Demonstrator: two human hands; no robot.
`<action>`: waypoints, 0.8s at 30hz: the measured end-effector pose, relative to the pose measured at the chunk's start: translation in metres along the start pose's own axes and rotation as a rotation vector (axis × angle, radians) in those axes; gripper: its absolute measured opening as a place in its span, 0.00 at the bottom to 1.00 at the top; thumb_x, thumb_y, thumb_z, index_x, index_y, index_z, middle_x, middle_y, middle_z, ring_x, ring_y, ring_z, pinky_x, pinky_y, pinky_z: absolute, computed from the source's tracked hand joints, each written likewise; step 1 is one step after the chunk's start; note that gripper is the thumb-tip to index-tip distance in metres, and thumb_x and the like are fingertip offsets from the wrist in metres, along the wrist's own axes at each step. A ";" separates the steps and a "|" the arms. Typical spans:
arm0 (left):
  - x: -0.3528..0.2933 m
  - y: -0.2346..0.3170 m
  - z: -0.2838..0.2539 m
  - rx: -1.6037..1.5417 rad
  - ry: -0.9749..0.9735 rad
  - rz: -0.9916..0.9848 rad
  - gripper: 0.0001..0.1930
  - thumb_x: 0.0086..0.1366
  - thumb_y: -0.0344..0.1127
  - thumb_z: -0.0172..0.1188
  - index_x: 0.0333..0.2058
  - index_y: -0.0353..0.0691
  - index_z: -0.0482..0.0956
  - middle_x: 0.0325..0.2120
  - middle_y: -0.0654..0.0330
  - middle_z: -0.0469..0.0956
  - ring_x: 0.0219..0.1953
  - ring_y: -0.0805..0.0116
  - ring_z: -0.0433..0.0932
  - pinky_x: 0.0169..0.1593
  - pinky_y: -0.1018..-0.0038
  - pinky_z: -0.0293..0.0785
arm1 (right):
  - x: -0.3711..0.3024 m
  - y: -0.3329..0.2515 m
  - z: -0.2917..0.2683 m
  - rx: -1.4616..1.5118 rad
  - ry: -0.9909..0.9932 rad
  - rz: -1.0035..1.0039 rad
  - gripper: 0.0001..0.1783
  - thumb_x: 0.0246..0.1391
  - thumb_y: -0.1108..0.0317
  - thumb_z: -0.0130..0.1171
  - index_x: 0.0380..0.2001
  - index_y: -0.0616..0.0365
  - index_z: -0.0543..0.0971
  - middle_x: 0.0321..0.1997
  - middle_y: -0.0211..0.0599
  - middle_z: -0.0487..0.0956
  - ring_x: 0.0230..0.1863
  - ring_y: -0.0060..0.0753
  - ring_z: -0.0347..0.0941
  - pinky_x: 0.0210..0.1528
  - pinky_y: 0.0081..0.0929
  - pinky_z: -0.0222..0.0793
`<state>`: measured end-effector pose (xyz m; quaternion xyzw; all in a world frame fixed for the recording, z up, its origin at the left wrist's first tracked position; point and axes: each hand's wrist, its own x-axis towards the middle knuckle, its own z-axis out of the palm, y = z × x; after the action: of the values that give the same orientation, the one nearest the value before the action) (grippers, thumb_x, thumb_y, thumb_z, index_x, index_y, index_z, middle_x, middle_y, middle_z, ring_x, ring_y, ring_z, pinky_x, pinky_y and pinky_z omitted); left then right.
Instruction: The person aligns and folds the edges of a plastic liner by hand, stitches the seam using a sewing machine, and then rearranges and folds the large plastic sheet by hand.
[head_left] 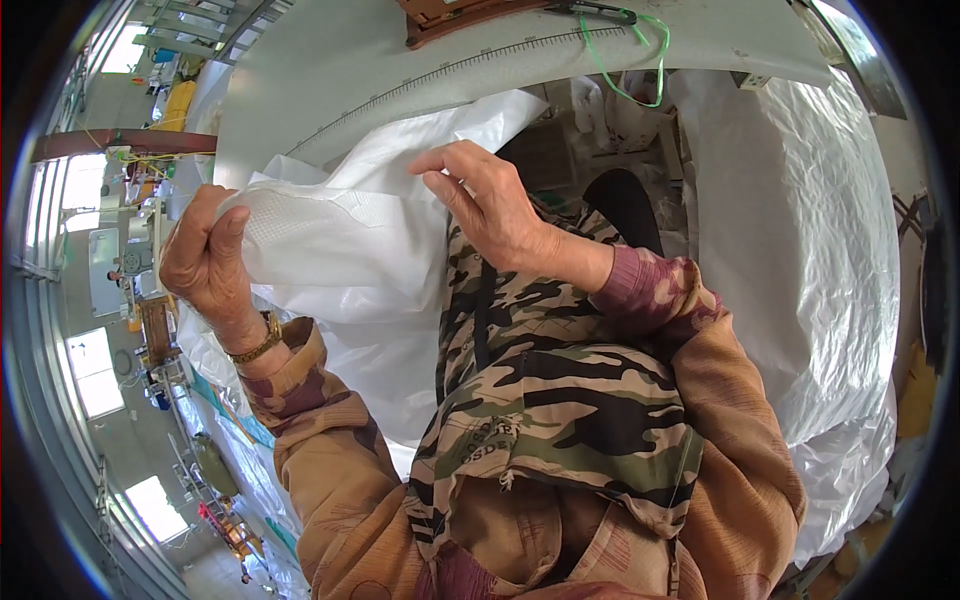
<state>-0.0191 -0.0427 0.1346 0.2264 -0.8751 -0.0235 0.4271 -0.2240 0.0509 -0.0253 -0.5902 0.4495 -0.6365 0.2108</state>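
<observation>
In my left hand (210, 255) is the gathered edge of a white sheet-like bag (390, 240), gripped between thumb and fingers. Its material looks thin and woven, with a seam across it and a finely patterned patch beside my thumb. The bag hangs over my lap, with its upper part lying against the table edge. Just above its right side hovers my right hand (490, 205), its index finger and thumb loosely bent and a gap between them. Nothing shows in those fingers; the other fingers are partly hidden behind.
A pale table (500, 90) with a printed ruler scale curves across the front. On it are a brown machine base (450, 20), black thread snips (600, 13) and a loop of green string (660, 70). Shiny white sheeting (800, 260) is piled at my right. A camouflage apron (590, 420) covers my lap.
</observation>
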 end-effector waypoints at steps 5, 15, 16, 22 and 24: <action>-0.001 0.002 -0.002 -0.096 0.003 0.028 0.09 0.59 0.32 0.66 0.30 0.31 0.81 0.22 0.58 0.76 0.25 0.71 0.70 0.31 0.76 0.64 | -0.006 0.022 0.019 0.119 -0.193 -0.047 0.18 0.63 0.60 0.55 0.52 0.56 0.73 0.51 0.42 0.73 0.57 0.40 0.67 0.60 0.37 0.63; -0.008 -0.011 -0.009 -0.070 0.047 0.008 0.08 0.61 0.33 0.65 0.31 0.32 0.82 0.24 0.57 0.80 0.27 0.71 0.73 0.33 0.75 0.68 | -0.010 0.029 0.025 0.359 -0.213 0.067 0.11 0.59 0.64 0.59 0.37 0.59 0.72 0.44 0.37 0.75 0.48 0.39 0.72 0.48 0.36 0.69; -0.009 -0.013 -0.010 0.033 0.087 -0.003 0.09 0.61 0.34 0.65 0.31 0.32 0.82 0.25 0.57 0.80 0.27 0.71 0.74 0.34 0.75 0.69 | -0.016 0.023 0.027 0.250 -0.140 -0.063 0.10 0.56 0.67 0.61 0.34 0.59 0.71 0.39 0.36 0.75 0.43 0.40 0.73 0.44 0.35 0.69; -0.018 -0.022 -0.009 0.126 0.185 0.006 0.11 0.63 0.36 0.64 0.31 0.32 0.81 0.27 0.58 0.81 0.29 0.73 0.75 0.35 0.76 0.70 | -0.043 -0.006 0.034 0.092 -0.086 -0.244 0.10 0.54 0.72 0.62 0.32 0.60 0.71 0.31 0.38 0.74 0.32 0.42 0.74 0.36 0.31 0.71; -0.019 -0.021 -0.007 0.095 0.195 -0.003 0.12 0.63 0.37 0.64 0.31 0.31 0.81 0.27 0.57 0.81 0.29 0.72 0.75 0.35 0.76 0.70 | -0.041 -0.009 0.032 0.353 -0.156 0.026 0.15 0.58 0.69 0.60 0.45 0.63 0.71 0.27 0.37 0.75 0.27 0.32 0.73 0.31 0.25 0.70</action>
<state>0.0046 -0.0527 0.1196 0.2490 -0.8290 0.0394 0.4992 -0.1834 0.0775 -0.0443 -0.5858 0.3208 -0.6551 0.3532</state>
